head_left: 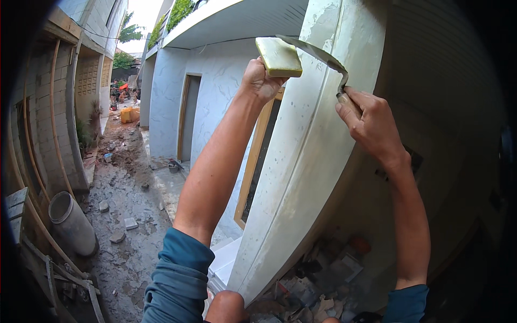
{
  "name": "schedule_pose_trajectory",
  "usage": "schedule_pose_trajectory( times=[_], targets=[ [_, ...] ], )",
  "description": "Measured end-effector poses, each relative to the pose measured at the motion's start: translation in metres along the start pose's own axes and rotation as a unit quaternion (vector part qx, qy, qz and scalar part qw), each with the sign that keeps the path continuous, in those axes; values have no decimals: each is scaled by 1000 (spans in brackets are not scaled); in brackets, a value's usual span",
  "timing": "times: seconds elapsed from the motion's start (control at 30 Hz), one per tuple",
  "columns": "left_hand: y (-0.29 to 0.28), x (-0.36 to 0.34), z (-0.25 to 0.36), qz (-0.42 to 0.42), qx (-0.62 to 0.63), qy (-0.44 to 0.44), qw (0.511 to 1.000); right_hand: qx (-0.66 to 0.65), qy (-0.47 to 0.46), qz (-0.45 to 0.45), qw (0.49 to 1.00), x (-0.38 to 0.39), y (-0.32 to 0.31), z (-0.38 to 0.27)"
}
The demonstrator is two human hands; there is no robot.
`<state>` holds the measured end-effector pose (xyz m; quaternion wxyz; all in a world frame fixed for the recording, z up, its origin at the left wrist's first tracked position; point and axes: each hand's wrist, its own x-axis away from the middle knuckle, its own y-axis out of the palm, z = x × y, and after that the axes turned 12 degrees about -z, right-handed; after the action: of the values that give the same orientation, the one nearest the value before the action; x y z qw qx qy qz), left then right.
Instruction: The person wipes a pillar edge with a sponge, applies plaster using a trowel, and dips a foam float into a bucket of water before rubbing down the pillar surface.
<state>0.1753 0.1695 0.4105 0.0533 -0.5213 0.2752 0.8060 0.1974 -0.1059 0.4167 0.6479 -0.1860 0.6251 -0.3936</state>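
High in front of me, my left hand (262, 81) is closed under a flat rectangular yellow-green block (279, 56) with a pale, smeared top; I cannot make out its exact kind. To its right, my right hand (371, 119) grips the handle of a trowel (321, 55). The thin metal blade slopes up to the left, its tip close over the block's far edge; whether they touch I cannot tell. Just behind both tools stands a tall pale plastered pillar (299, 156), with a seam running down it and rough patches near the top.
On the left, a muddy alley (125, 237) runs past a grey cylinder (72, 223) and wooden poles (56, 118). Rubble (318, 293) lies below at the pillar's right. A wood-framed window (258, 161) is behind the pillar. One of my knees (226, 307) shows at the bottom.
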Motion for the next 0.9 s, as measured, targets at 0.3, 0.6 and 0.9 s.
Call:
schedule_pose_trajectory(
  times=[0.3,0.6,0.9],
  targets=[
    [-26,90,-10,-37,141,-24,989,-163,147,5,976,-55,4,-10],
    [-49,245,-100,56,325,0,944,-313,195,60,928,-79,-34,24],
    [-46,330,-143,160,312,-4,936,-195,199,16,960,-114,-68,22]
  ],
)
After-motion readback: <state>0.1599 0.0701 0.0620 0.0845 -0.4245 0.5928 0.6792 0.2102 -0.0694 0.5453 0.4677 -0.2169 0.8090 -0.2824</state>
